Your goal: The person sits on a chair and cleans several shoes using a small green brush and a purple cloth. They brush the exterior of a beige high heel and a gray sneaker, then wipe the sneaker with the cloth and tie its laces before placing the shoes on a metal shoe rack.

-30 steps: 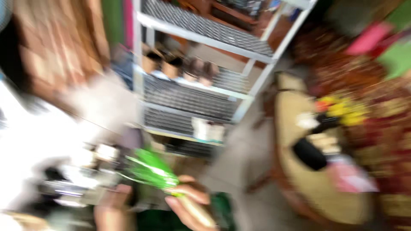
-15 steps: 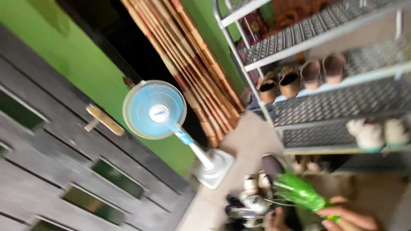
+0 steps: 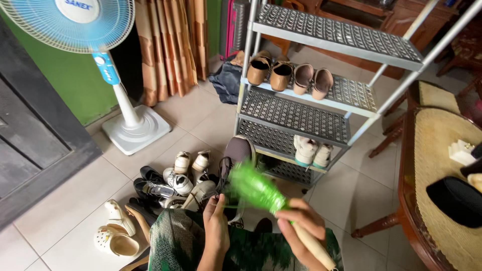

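1. Right hand point(image 3: 300, 228): fingers closed around the pale wooden handle of a green plastic-bristled duster point(image 3: 256, 188), which lies slanted across the lower centre of the view, bristle head up and to the left, handle running down to the right.
2. Left hand point(image 3: 216, 221): raised beside the bristle head, fingers loosely extended and touching the loose green strands; it grips nothing firmly.
3. Green patterned cloth garment point(image 3: 175, 246): covers the person's lap, directly beneath both hands.
4. Heap of mixed shoes point(image 3: 170, 183) on the beige tiled floor point(image 3: 75, 200): dark, silver and white pairs just beyond the duster; a pair of cream perforated clogs point(image 3: 116, 236) lies to the left.
5. Grey metal shoe rack with perforated shelves point(image 3: 301, 113): stands behind the heap; two brown shoes and two beige shoes on an upper shelf, a white pair on a lower one.
6. White and blue pedestal fan point(image 3: 70, 22): stands at upper left, near striped brown curtains point(image 3: 168, 45).
7. Round table with woven mat top point(image 3: 442, 165): at right edge, carrying a black cap point(image 3: 457, 200).
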